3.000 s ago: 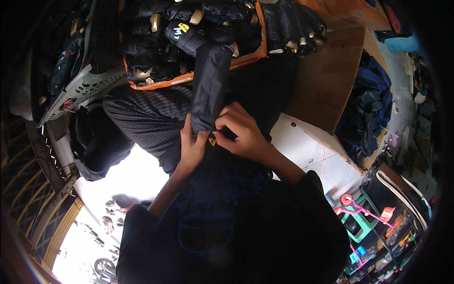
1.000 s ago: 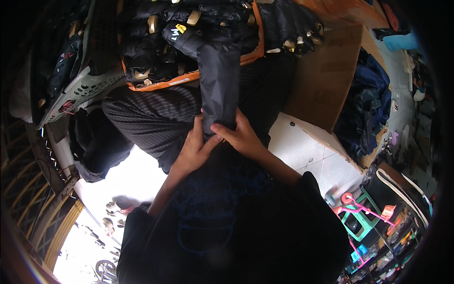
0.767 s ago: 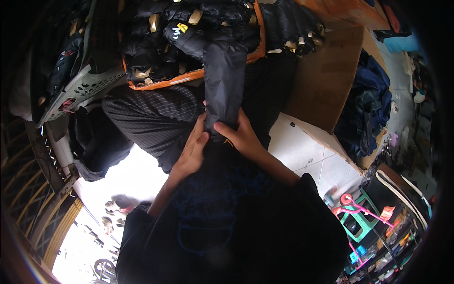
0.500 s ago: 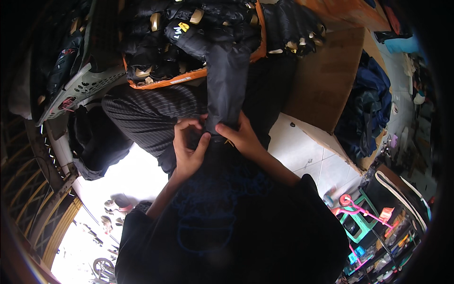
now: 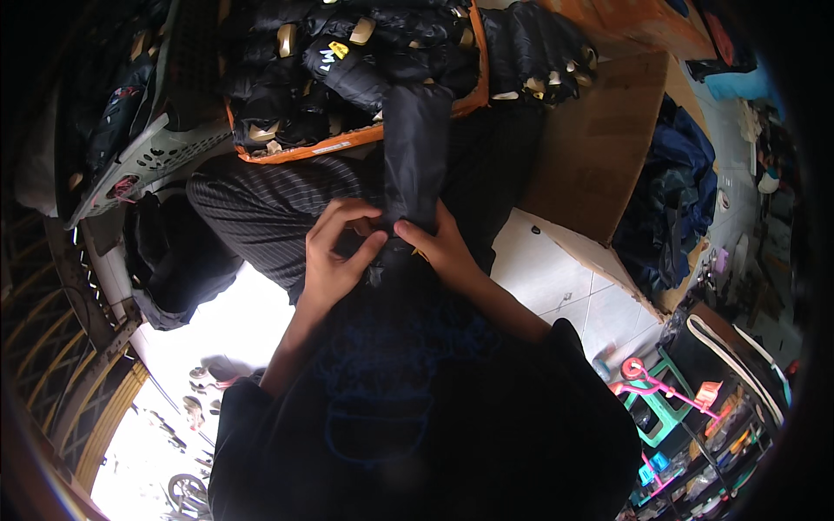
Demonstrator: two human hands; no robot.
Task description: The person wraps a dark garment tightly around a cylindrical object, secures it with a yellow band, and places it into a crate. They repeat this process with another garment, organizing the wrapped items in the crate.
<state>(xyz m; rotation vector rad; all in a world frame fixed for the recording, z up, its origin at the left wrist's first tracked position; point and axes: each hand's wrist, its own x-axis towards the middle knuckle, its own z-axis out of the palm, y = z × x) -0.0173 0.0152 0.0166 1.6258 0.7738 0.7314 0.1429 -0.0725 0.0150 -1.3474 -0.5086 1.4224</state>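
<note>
Pouch (image 5: 417, 156), near end pinched in right hand (image 5: 448, 248), left hand (image 5: 334, 259) loosely spread beside it

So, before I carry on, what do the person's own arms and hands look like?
The left hand and right hand wear no gloves. The forearms are uncovered up to loose black sleeves, part of a black top with a blue line drawing on its front.

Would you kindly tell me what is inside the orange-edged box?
Black bundles, several with gold tabs, fill the visible top of the orange-edged box. The held black pouch covers part of its near edge; anything beneath the top bundles is hidden.
</note>
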